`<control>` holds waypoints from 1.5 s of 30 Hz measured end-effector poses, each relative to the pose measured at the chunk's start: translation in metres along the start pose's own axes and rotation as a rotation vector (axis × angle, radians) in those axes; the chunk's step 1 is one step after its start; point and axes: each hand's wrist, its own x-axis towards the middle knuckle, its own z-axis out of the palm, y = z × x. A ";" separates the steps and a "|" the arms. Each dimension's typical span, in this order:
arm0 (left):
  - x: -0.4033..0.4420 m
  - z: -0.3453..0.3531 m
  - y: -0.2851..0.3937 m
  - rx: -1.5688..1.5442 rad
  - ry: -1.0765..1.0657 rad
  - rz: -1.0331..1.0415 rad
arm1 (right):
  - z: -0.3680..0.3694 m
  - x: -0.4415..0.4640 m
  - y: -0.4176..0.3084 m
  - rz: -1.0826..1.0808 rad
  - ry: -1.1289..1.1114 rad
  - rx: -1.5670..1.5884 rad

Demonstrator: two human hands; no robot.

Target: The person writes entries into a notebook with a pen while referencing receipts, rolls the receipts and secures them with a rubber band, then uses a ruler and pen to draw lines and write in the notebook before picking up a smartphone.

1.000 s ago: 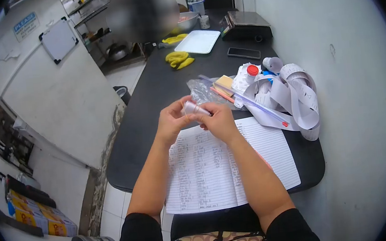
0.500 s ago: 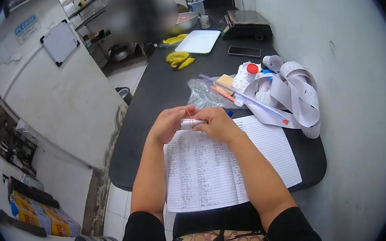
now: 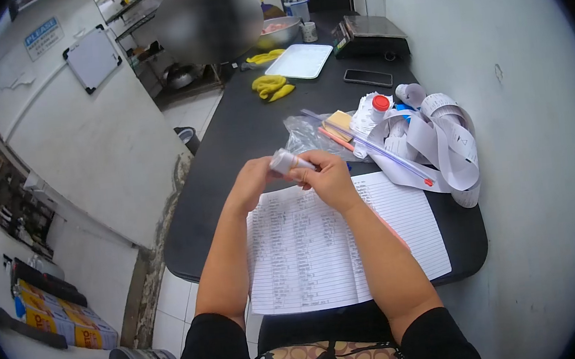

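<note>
Eleven o'clock from our notebook point(image 3: 301, 254), our right hand point(image 3: 330, 179) pinches a white roll point(image 3: 288, 161); whether our left hand point(image 3: 252, 183) grips it, we cannot tell.

A black table point(image 3: 204, 180) carries an open notebook point(image 3: 302, 261), a plastic bag point(image 3: 301, 138), curled paper strips point(image 3: 460, 163), a phone point(image 3: 368, 77), a scale point(image 3: 373, 28), a white tray point(image 3: 300, 61) and what look like yellow gloves point(image 3: 270, 85)

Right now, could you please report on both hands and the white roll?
Right hand gripping white roll. Left hand at its end, grip unclear. Open notebook close by; nothing visibly blocking.
</note>
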 end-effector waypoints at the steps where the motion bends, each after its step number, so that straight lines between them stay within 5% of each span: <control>1: -0.001 0.002 0.002 0.082 -0.018 0.093 | -0.001 0.000 -0.004 0.035 0.056 0.009; 6: -0.004 0.017 0.006 0.641 0.115 0.793 | -0.004 0.004 0.004 0.107 0.178 0.237; 9: -0.007 0.018 0.010 0.757 0.200 0.877 | -0.005 0.005 0.011 0.167 0.194 0.413; 12: -0.014 0.025 0.015 0.741 0.304 0.542 | -0.007 0.007 0.012 0.185 0.241 0.495; 18: 0.003 0.017 -0.003 -0.075 0.271 0.424 | -0.012 0.006 0.009 0.190 0.139 0.318; 21: -0.004 0.010 0.002 -0.180 0.085 0.076 | -0.008 0.006 0.005 0.246 0.002 0.110; 26: 0.000 0.008 -0.007 -0.009 -0.038 0.061 | -0.010 0.003 -0.014 0.251 -0.097 -0.328; 29: 0.001 0.006 -0.008 -0.035 -0.097 0.047 | -0.021 -0.001 -0.042 -0.142 0.176 -0.535; 32: -0.006 0.014 -0.002 0.002 -0.174 0.048 | -0.036 -0.024 -0.101 -0.081 0.163 -0.691; 37: -0.015 0.029 0.007 0.110 -0.330 -0.018 | -0.086 -0.078 -0.088 0.325 -0.126 -1.345; 40: -0.020 0.042 0.008 0.134 -0.430 -0.033 | -0.091 -0.107 -0.072 0.559 -0.216 -1.308; 45: -0.022 0.078 0.025 0.296 -0.590 -0.069 | -0.127 -0.131 -0.046 0.473 0.032 -0.826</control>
